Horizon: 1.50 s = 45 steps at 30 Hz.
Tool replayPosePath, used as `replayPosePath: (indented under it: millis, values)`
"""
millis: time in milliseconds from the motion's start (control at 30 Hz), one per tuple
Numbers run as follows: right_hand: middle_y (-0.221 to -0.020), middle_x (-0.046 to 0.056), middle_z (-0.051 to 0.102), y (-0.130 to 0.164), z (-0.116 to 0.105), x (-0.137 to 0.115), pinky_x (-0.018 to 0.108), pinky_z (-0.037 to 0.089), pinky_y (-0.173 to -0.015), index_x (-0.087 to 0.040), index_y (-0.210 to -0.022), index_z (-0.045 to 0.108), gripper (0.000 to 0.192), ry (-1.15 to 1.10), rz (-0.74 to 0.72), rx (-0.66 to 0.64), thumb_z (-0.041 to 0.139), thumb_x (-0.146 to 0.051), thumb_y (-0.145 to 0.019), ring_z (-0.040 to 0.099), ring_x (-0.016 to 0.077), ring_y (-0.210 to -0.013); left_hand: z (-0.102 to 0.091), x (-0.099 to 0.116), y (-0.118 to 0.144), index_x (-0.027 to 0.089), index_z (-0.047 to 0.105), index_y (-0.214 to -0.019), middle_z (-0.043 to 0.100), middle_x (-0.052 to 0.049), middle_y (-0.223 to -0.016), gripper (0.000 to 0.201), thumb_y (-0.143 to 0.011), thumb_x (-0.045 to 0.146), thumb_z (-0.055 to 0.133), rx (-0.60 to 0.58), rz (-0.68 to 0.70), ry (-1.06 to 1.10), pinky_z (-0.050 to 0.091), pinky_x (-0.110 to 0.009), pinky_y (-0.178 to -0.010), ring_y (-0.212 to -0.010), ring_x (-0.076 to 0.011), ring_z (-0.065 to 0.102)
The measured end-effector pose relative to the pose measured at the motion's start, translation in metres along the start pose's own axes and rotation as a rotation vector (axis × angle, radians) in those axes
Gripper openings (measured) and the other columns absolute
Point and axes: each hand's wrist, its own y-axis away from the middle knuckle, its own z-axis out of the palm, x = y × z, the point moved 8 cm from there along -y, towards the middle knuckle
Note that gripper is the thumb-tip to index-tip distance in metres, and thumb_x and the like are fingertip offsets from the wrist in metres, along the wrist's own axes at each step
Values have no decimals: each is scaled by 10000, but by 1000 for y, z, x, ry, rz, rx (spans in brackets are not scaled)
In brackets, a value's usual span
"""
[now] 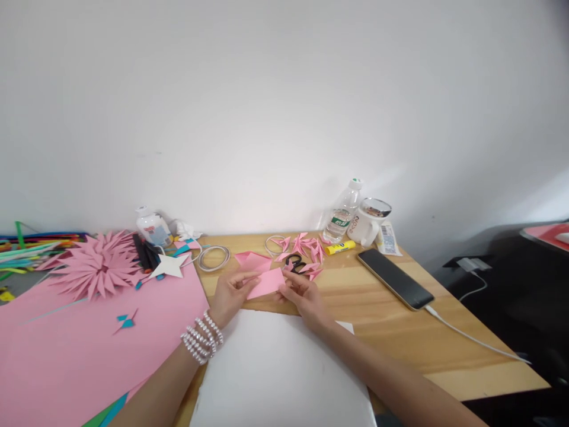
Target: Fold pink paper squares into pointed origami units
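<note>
Between my two hands I hold a small pink paper piece [267, 283], raised a little over the far edge of a white board [284, 367]. My left hand [231, 292], with a pearl bracelet at the wrist, pinches its left end. Its right end is pinched in my right hand [303, 292]. Just behind the hands lies another folded pink paper [252, 261]. Black-handled scissors [294, 263] rest beside it, among several small folded pink paper pieces [306, 244]. The lower fingers of both hands are partly hidden.
On the left, a pink paper flower [100, 267] and a white paper star [169, 266] lie on pink sheets [89, 344]. A glue stick [340, 248], water bottle [344, 213], mug [368, 224] and charging phone [395, 279] occupy the right. A wall rises behind the table.
</note>
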Motion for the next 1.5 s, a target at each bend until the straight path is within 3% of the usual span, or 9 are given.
replayPosePath:
  millis: [167, 300, 433, 600, 700, 1000, 1233, 1333, 1500]
  values:
    - [-613, 2, 599, 0, 2, -3, 331, 492, -602, -181, -1109, 506, 461, -2, 29, 12, 562, -435, -729, 609, 174, -586, -2, 1, 0, 184, 728, -741, 583, 11, -479, 182, -624, 307, 661, 9, -4, -37, 225, -193, -350, -406, -76, 344]
    - [-689, 0, 575, -1, 4, -8, 287, 480, -597, -199, -918, 466, 288, 46, -25, 48, 572, -385, -725, 585, 146, -619, -1, 2, 0, 185, 729, -734, 561, 12, -455, 176, -626, 305, 660, -1, 15, -47, 204, -189, -339, -402, -73, 322]
    - [-701, -30, 526, -5, 6, -13, 216, 428, -573, -213, -768, 370, 303, 145, -107, 82, 640, -292, -655, 542, 111, -640, 6, -1, 0, 167, 729, -739, 542, 11, -432, 199, -631, 317, 657, -74, -3, -32, 192, -196, -339, -386, -71, 314]
    - [-531, -87, 366, -14, 9, -15, 187, 310, -474, -209, -919, 448, 264, 227, -125, 65, 577, -299, -707, 386, 79, -476, 9, -7, 0, 159, 724, -752, 451, 49, -361, 242, -628, 355, 653, -124, -79, -37, 168, -199, -334, -341, -58, 264]
    - [-535, -71, 323, -17, 8, -15, 197, 285, -473, -182, -860, 550, 214, 276, -131, 57, 571, -333, -710, 345, 77, -480, 8, -4, -1, 159, 724, -752, 463, 45, -373, 240, -629, 353, 652, -119, -61, -50, 168, -205, -335, -343, -58, 259]
    - [-590, -18, 493, -16, -1, -4, 219, 334, -492, -157, -774, 625, 200, 256, -61, 73, 609, -339, -691, 445, 103, -531, 13, -1, 0, 168, 725, -736, 413, 51, -344, 188, -660, 314, 635, -179, -70, -69, 145, -207, -334, -345, -60, 229]
    - [-713, 32, 639, -10, 15, -14, 245, 431, -583, -166, -772, 650, 146, 332, -116, -87, 613, -286, -697, 565, 147, -651, 25, -4, 4, 165, 708, -748, 665, -36, -635, 165, -676, 288, 625, -331, -53, -90, 346, -212, -414, -457, -103, 465]
    - [-660, 27, 646, -9, 15, -14, 235, 416, -521, -169, -805, 671, 172, 382, -111, -72, 596, -292, -710, 547, 133, -572, 26, -7, 5, 146, 662, -833, 669, -50, -729, 214, -668, 280, 634, -326, -79, -12, 435, -228, -507, -576, -134, 558]
    - [-696, 40, 669, -8, 15, -14, 237, 406, -512, -177, -768, 688, 155, 453, -130, -62, 565, -264, -733, 550, 138, -572, 28, -12, 5, 151, 571, -862, 615, 3, -639, 258, -653, 279, 651, -325, -164, 48, 409, -187, -419, -453, -75, 478]
